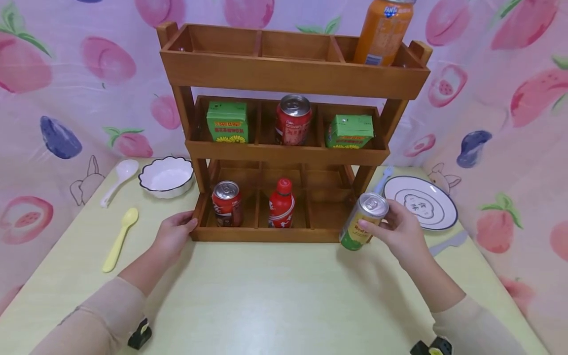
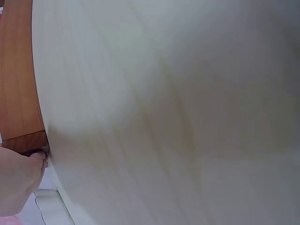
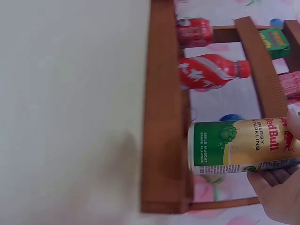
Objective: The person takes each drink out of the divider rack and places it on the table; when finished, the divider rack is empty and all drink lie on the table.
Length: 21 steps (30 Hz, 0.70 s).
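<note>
My right hand (image 1: 401, 231) grips a gold and green Red Bull can (image 1: 364, 222), slightly tilted, at the lower tier's right front corner. In the right wrist view its green base (image 3: 206, 145) overlaps the wooden rack (image 3: 161, 117). My left hand (image 1: 172, 236) holds the left front corner of the three-tier wooden rack (image 1: 270, 235); its fingers are partly hidden there. A Coke can (image 1: 227, 204) stands in the lower tier's left compartment, and a red bottle (image 1: 281, 204) in the middle one.
Green drink boxes (image 1: 228, 122) flank a red can (image 1: 293, 121) on the middle tier. An orange Fanta can (image 1: 384, 32) stands top right. A white bowl (image 1: 166, 177) and spoons lie left; a plate (image 1: 419, 202), fork (image 1: 383, 179) and knife (image 1: 450, 241) lie right.
</note>
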### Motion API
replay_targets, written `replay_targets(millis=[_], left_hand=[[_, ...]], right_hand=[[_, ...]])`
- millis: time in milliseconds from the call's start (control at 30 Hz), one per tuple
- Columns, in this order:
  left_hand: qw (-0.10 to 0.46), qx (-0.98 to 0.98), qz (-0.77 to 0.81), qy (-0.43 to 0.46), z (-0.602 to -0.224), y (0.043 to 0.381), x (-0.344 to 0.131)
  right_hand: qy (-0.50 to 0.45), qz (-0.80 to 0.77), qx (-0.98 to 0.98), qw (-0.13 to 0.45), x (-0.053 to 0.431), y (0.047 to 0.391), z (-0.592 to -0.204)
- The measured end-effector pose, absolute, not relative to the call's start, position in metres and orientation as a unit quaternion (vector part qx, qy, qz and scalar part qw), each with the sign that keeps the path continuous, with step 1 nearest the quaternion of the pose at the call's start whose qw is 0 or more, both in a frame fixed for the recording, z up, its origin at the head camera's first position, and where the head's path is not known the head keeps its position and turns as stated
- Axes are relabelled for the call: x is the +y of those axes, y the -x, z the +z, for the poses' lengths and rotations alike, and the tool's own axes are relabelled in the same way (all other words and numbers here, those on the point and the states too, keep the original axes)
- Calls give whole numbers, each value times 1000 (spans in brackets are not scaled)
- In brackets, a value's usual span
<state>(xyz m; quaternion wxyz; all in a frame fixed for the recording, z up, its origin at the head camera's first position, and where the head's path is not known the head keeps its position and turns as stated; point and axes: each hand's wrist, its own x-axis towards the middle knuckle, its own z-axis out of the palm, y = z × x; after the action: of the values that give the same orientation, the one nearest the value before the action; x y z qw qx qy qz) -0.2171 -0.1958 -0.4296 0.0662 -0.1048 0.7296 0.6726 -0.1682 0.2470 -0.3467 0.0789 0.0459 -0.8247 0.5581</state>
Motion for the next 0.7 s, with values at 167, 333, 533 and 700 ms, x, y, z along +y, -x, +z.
replay_targets(millis=[167, 333, 533, 700], left_hand=[[64, 730, 672, 107, -428, 217, -194], [65, 731, 671, 105, -428, 217, -193], [73, 735, 667, 104, -428, 218, -195], [79, 736, 664, 108, -427, 218, -196]], right_hand=[[-46, 555, -829, 52, 256, 159, -366], [-37, 555, -830, 42, 261, 158, -383], [-37, 557, -829, 39, 261, 158, -390], [-51, 554, -830, 44, 260, 157, -383]])
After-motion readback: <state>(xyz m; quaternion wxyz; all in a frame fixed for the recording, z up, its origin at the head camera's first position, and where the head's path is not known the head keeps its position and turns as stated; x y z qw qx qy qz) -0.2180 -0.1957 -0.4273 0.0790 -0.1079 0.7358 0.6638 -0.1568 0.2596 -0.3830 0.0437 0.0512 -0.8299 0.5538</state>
